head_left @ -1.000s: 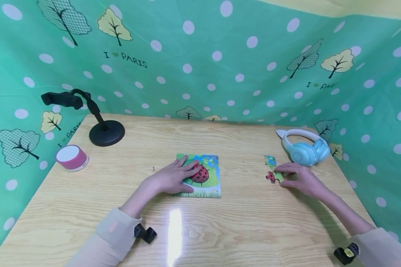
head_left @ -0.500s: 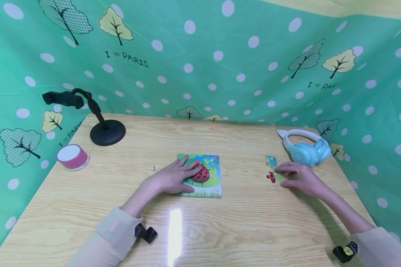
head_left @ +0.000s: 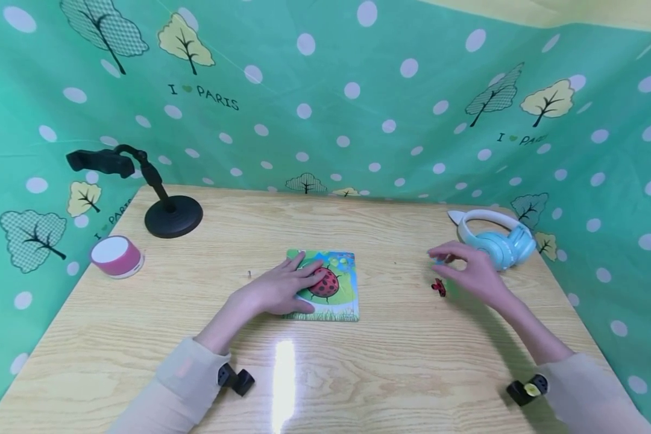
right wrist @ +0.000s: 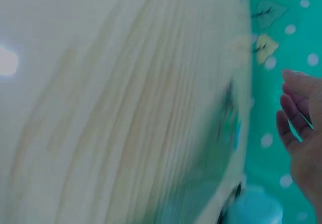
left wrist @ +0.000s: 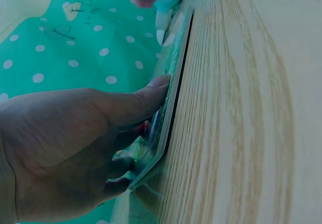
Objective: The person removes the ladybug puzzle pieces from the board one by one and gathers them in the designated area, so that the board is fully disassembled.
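In the head view my left hand (head_left: 282, 289) lies spread flat over the ladybug jigsaw puzzle (head_left: 325, 290). The left wrist view has its thumb (left wrist: 136, 103) pressing on the edge of the thin puzzle board (left wrist: 163, 128). My right hand (head_left: 474, 271) is at the right, thumb and index fingertips bent on either side of a small blue puzzle piece (head_left: 439, 261). Just below lies a red puzzle piece (head_left: 439, 287). In the right wrist view the right hand (right wrist: 304, 128) is loosely curled; I cannot tell whether it grips a piece.
Blue and white headphones (head_left: 496, 244) lie beyond the right hand. A black stand (head_left: 173, 216) and a pink and white cylinder (head_left: 116, 256) stand at the left. A green dotted cloth (head_left: 325, 132) hangs behind the wooden table (head_left: 390, 361).
My right hand has moved up and left, from a green puzzle piece to the blue one. The green piece no longer shows beside the red one. My left hand has stayed put.
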Action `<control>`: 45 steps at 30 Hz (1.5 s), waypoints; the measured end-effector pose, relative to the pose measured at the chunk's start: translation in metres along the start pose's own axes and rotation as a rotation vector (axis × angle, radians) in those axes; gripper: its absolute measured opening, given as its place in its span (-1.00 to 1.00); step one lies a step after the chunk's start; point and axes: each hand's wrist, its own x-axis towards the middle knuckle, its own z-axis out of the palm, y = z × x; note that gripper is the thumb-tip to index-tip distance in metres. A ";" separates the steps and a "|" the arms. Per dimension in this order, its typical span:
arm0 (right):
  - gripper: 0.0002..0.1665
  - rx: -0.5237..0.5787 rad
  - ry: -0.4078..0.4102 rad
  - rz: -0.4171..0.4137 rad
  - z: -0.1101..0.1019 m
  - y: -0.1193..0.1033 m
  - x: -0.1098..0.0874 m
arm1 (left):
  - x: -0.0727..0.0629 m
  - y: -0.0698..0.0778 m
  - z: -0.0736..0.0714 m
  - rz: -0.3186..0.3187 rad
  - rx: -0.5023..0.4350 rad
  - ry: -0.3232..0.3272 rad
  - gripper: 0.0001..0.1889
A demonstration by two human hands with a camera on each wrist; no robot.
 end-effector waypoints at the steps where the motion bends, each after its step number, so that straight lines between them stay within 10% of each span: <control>1: -0.64 0.022 0.012 -0.017 0.005 -0.005 0.005 | 0.000 0.000 0.000 -0.001 -0.001 0.000 -0.21; 24: -0.28 0.312 -0.274 0.019 0.086 -0.088 0.053 | 0.004 0.001 0.000 -0.013 0.009 -0.009 -0.20; 45: -0.10 0.164 -0.465 -0.014 0.113 -0.094 0.043 | 0.001 -0.001 0.001 -0.002 0.001 0.010 -0.20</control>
